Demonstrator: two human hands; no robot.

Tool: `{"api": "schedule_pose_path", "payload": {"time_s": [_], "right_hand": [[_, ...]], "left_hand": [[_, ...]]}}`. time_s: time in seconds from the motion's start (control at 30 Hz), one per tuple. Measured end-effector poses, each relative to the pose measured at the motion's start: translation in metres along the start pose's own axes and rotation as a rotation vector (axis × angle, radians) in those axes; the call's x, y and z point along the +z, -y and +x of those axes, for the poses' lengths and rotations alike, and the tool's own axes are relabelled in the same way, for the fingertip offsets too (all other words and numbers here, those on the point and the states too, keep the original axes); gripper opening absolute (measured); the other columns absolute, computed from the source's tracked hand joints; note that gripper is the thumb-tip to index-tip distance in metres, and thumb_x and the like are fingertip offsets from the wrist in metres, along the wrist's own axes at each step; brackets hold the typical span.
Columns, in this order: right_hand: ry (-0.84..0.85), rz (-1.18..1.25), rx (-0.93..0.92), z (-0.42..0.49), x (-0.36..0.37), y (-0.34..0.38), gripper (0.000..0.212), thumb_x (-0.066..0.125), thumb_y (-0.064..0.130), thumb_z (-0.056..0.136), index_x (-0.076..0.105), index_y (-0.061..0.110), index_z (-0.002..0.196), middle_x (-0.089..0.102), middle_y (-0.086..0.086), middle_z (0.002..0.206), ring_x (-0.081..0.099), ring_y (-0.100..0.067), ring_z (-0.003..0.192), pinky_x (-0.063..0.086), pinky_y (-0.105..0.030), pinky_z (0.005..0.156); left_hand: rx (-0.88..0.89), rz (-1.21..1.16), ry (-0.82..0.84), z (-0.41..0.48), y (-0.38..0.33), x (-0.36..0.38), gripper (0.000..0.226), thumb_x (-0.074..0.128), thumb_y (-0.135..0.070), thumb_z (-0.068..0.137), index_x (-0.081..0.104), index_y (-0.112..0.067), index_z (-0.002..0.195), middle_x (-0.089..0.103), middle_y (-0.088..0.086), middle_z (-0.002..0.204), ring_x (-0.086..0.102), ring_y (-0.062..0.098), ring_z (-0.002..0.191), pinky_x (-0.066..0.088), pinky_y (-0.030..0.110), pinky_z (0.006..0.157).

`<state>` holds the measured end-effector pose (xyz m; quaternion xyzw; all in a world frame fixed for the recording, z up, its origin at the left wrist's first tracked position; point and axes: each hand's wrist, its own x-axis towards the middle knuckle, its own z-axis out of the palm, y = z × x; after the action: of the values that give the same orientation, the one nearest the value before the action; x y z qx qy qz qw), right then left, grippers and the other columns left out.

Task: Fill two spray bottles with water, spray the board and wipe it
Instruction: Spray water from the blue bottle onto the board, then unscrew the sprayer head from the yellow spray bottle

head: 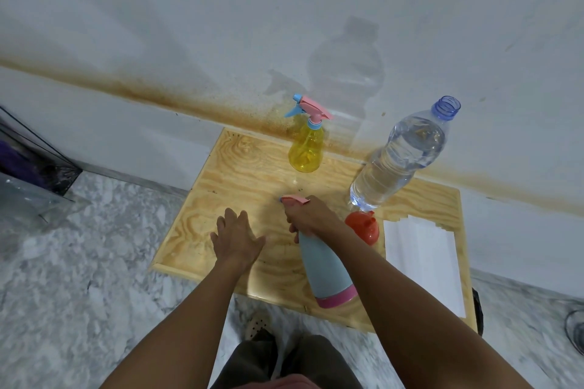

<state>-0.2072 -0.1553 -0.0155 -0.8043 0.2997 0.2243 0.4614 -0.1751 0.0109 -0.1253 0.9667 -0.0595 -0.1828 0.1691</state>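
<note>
The right hand (311, 218) grips the blue spray bottle (324, 265) by its neck at frame centre, nozzle aimed up-left over the board (240, 164), base toward lower right. The left hand (237, 240), fingers spread, sits just left.

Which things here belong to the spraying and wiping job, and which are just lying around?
Job: blue spray bottle in the right hand, yellow spray bottle, open water bottle, orange funnel, white paper sheets, wooden board.
Lying about: clear plastic bag on the floor, left.

Yellow spray bottle (306, 148) — pale-blue, pink-based one (325, 268) — wood-grain board (240, 174).
</note>
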Motion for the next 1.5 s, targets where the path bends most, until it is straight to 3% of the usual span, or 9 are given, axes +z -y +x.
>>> {"api": "schedule_pose_path", "payload": {"time_s": [0.1,0.27,0.37,0.5,0.7,0.93,1.07,1.3,1.5], "right_hand": [[-0.001,-0.011,-0.040,-0.001,0.000,-0.003,0.031,0.049,0.044,0.081,0.068,0.020,0.089,0.075,0.002,0.083,0.075,-0.023,0.066,0.059,-0.047,0.088],[-0.008,0.172,-0.227,-0.018,-0.012,-0.004,0.037,0.046,0.039,0.096,0.062,0.025,0.127,0.070,0.001,0.100,0.074,-0.025,0.074,0.060,-0.048,0.083],[-0.070,0.291,-0.377,-0.032,-0.024,0.000,0.018,0.052,0.024,0.097,0.063,0.014,0.108,0.070,-0.013,0.103,0.070,-0.021,0.080,0.060,-0.040,0.072],[-0.166,0.407,-0.435,-0.057,-0.043,0.017,0.011,0.058,0.009,0.074,0.059,0.003,0.084,0.054,-0.008,0.078,0.048,-0.011,0.063,0.042,-0.015,0.057],[-0.179,0.381,-0.588,-0.071,-0.069,0.039,0.023,0.062,0.006,0.086,0.057,0.025,0.074,0.048,0.002,0.069,0.039,-0.009,0.060,0.033,-0.023,0.056],[-0.180,0.381,-0.657,-0.054,-0.066,0.038,0.029,0.077,0.029,0.086,0.067,0.023,0.113,0.070,0.008,0.106,0.062,-0.002,0.093,0.048,-0.022,0.084],[-0.139,0.359,-0.619,-0.024,-0.062,0.042,0.031,0.076,0.029,0.087,0.068,0.024,0.117,0.070,0.013,0.111,0.065,-0.007,0.107,0.051,-0.027,0.095],[-0.343,0.380,-0.379,0.035,-0.071,0.036,0.040,0.073,0.030,0.088,0.062,0.016,0.124,0.068,-0.001,0.108,0.066,-0.015,0.098,0.054,-0.026,0.086],[-0.493,0.264,-0.273,0.075,-0.070,0.037,0.057,0.073,0.033,0.088,0.050,0.015,0.138,0.054,0.006,0.119,0.054,-0.012,0.112,0.047,-0.032,0.096]], "left_hand": [[0.002,0.019,0.012,-0.002,0.000,-0.002,0.075,0.068,-0.066,0.075,0.046,-0.021,0.132,0.031,0.006,0.146,0.032,0.029,0.132,0.039,0.052,0.104],[-0.010,-0.036,0.192,0.001,-0.002,-0.022,0.079,0.057,-0.075,0.073,0.053,-0.018,0.127,0.037,0.009,0.144,0.035,0.031,0.134,0.041,0.049,0.104],[0.128,-0.256,0.400,-0.001,-0.015,-0.049,0.098,0.070,-0.069,0.064,0.050,-0.014,0.142,0.051,0.008,0.144,0.056,0.015,0.122,0.046,0.039,0.106],[0.382,-0.494,0.724,-0.030,-0.050,-0.080,0.072,0.086,-0.028,0.076,0.050,-0.027,0.138,0.056,-0.014,0.137,0.055,-0.006,0.119,0.046,0.023,0.104],[0.430,-0.835,0.287,-0.051,-0.081,-0.090,0.070,0.091,-0.043,0.055,0.062,-0.027,0.117,0.069,-0.009,0.112,0.064,0.007,0.106,0.058,0.030,0.079],[0.334,-0.832,-0.011,-0.044,-0.076,-0.099,0.062,0.093,-0.026,0.065,0.061,-0.024,0.118,0.069,-0.007,0.112,0.065,0.002,0.099,0.057,0.023,0.076],[0.255,-0.836,-0.082,-0.018,-0.064,-0.100,0.069,0.092,-0.034,0.058,0.060,-0.022,0.118,0.068,-0.008,0.113,0.064,0.006,0.104,0.059,0.028,0.077],[0.161,-0.801,-0.103,0.067,-0.042,-0.095,0.082,0.084,-0.056,0.050,0.056,-0.025,0.120,0.061,-0.003,0.120,0.061,0.017,0.107,0.058,0.045,0.086],[0.214,-0.764,-0.051,0.125,-0.040,-0.081,0.075,0.079,-0.058,0.051,0.061,-0.021,0.113,0.063,-0.001,0.108,0.062,0.021,0.098,0.055,0.040,0.078]]}}
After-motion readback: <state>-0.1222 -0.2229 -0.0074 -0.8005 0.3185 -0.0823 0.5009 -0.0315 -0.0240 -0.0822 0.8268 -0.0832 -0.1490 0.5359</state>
